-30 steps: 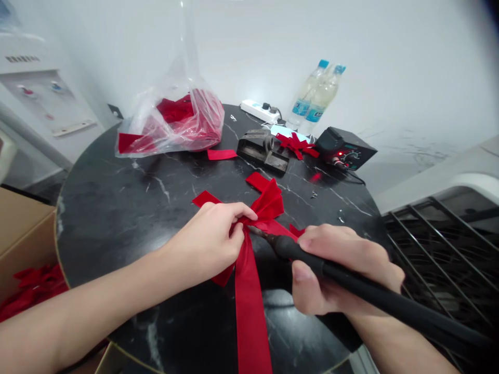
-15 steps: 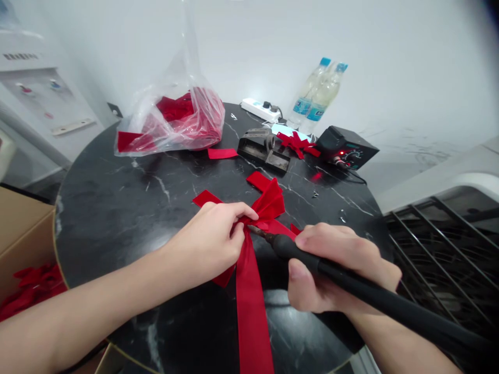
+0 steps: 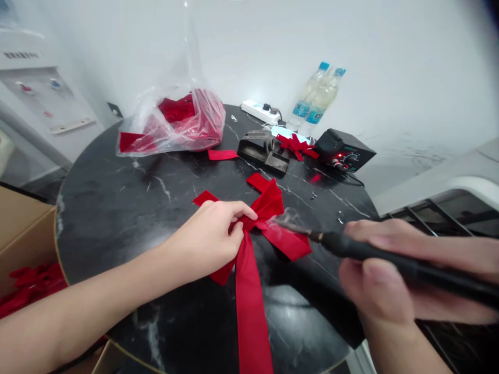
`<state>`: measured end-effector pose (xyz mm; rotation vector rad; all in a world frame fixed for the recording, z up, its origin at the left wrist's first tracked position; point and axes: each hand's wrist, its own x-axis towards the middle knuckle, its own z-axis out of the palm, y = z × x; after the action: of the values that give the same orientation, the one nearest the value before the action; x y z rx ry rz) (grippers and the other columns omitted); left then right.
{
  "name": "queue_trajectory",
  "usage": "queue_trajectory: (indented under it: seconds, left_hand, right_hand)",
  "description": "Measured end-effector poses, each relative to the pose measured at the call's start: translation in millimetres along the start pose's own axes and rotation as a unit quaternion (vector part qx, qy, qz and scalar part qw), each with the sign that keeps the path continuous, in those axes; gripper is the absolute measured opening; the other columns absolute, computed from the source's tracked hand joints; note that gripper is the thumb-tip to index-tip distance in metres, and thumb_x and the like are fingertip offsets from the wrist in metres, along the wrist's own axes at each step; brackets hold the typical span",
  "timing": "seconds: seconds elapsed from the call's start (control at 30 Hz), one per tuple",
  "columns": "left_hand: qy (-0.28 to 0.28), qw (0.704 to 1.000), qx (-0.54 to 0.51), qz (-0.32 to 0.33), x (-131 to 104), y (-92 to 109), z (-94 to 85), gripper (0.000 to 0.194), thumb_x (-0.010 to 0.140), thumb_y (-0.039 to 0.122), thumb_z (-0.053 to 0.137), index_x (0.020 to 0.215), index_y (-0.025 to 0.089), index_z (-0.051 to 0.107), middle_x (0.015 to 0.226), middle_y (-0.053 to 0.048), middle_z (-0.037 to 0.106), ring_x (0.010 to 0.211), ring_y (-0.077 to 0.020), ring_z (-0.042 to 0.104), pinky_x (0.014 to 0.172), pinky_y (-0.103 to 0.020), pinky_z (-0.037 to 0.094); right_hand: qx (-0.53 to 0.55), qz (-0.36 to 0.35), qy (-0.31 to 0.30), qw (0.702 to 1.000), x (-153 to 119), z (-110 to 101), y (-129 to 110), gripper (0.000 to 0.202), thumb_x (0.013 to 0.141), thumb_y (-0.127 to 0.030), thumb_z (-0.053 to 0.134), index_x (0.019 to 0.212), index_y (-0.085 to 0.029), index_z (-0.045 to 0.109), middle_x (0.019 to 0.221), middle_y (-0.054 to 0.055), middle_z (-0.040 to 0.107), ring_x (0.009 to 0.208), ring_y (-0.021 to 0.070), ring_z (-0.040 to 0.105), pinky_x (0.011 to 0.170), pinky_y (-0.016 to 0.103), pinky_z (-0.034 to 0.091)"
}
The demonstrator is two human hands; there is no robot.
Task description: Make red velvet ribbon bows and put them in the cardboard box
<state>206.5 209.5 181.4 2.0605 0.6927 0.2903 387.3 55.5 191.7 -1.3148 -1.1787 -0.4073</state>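
Soldering iron (image 3: 390, 257) now back off satin bow (image 3: 255, 221).

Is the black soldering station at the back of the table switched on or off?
On. The soldering station shows a lit red indicator on its front panel, casting a red glow on the table beside it.

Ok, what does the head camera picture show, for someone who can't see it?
A left hand pinches a red bow on a black table, while the right hand holds a black iron beside it.
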Motion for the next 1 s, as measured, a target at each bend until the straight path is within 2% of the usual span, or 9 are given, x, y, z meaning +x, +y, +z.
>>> queue_trajectory:
  seconds: [0.1,0.17,0.23,0.27,0.37,0.47,0.7,0.87,1.0]
  left_hand:
    - [-0.025,0.997,-0.064,-0.032,6,-3,-6.7,0.035,0.086,0.016,0.055,0.113,0.026,0.075,0.115,-0.001,0.080,0.107,-0.0208,0.075,0.096,-0.032,0.058]
    - [-0.039,0.992,-0.104,-0.052,10,-5,-11.1,0.035,0.083,0.013,0.057,0.111,0.024,0.075,0.113,-0.002,0.080,0.107,-0.0211,0.075,0.094,-0.031,0.058]
    - [-0.043,0.989,-0.126,-0.059,12,-6,-14.3,0.034,0.081,0.012,0.059,0.110,0.021,0.076,0.113,-0.005,0.080,0.109,-0.0223,0.074,0.096,-0.032,0.056]
    - [-0.043,0.988,-0.134,-0.058,13,-6,-15.4,0.034,0.081,0.012,0.059,0.109,0.019,0.076,0.113,-0.006,0.080,0.109,-0.0229,0.073,0.097,-0.033,0.055]
    - [-0.045,0.986,-0.150,-0.053,12,-5,-17.3,0.032,0.084,0.016,0.058,0.110,0.015,0.076,0.112,-0.010,0.080,0.106,-0.0238,0.074,0.096,-0.035,0.055]
    - [-0.050,0.983,-0.168,-0.052,10,-5,-19.0,0.032,0.086,0.019,0.057,0.113,0.014,0.075,0.112,-0.011,0.080,0.104,-0.0249,0.074,0.092,-0.035,0.056]
    - [-0.047,0.980,-0.182,-0.069,12,-8,-20.7,0.033,0.082,0.020,0.061,0.110,0.016,0.078,0.112,-0.011,0.080,0.104,-0.0280,0.074,0.087,-0.036,0.055]
    - [-0.050,0.980,-0.181,-0.069,12,-4,-20.9,0.034,0.082,0.019,0.060,0.110,0.014,0.077,0.108,-0.013,0.080,0.100,-0.0282,0.074,0.085,-0.037,0.055]
    - [-0.056,0.980,-0.186,-0.050,11,-6,-20.9,0.034,0.083,0.018,0.058,0.111,0.014,0.077,0.108,-0.013,0.080,0.102,-0.0265,0.073,0.090,-0.036,0.054]
  right_hand:
    - [0.000,-0.010,0.168,0.986,24,2,19,0.005,0.073,-0.036,0.069,0.072,-0.031,0.067,0.065,0.003,0.059,0.049,0.0195,0.052,0.037,0.035,0.044]
    - [0.039,0.011,0.209,0.977,43,5,40,0.009,0.071,-0.024,0.061,0.077,-0.029,0.058,0.065,-0.003,0.052,0.047,0.0147,0.048,0.035,0.028,0.038]
    - [0.132,0.095,0.180,0.970,63,6,67,0.029,0.065,-0.018,0.061,0.088,-0.029,0.049,0.058,-0.012,0.040,0.039,0.0097,0.036,0.031,0.021,0.027]
    - [0.146,0.133,0.159,0.967,72,6,81,0.030,0.066,-0.020,0.060,0.092,-0.029,0.047,0.055,-0.013,0.038,0.037,0.0092,0.034,0.031,0.019,0.024]
    - [0.149,0.223,0.096,0.959,92,11,121,0.028,0.070,-0.026,0.067,0.088,-0.027,0.046,0.053,-0.008,0.053,0.039,0.0114,0.046,0.032,0.020,0.028]
    - [0.145,0.276,0.064,0.948,99,25,145,0.023,0.076,-0.036,0.067,0.082,-0.025,0.048,0.057,0.000,0.063,0.039,0.0119,0.050,0.033,0.020,0.034]
    - [0.133,0.301,0.077,0.941,101,61,157,0.028,0.086,-0.036,0.068,0.073,-0.022,0.048,0.055,-0.002,0.061,0.037,0.0100,0.050,0.030,0.017,0.032]
    - [0.138,0.335,0.041,0.931,102,87,165,0.032,0.100,-0.033,0.064,0.076,-0.016,0.055,0.060,-0.005,0.059,0.041,0.0069,0.050,0.034,0.015,0.034]
    - [0.153,0.356,-0.002,0.922,98,109,164,0.028,0.104,-0.031,0.063,0.082,-0.014,0.058,0.065,-0.005,0.060,0.044,0.0063,0.051,0.036,0.015,0.036]
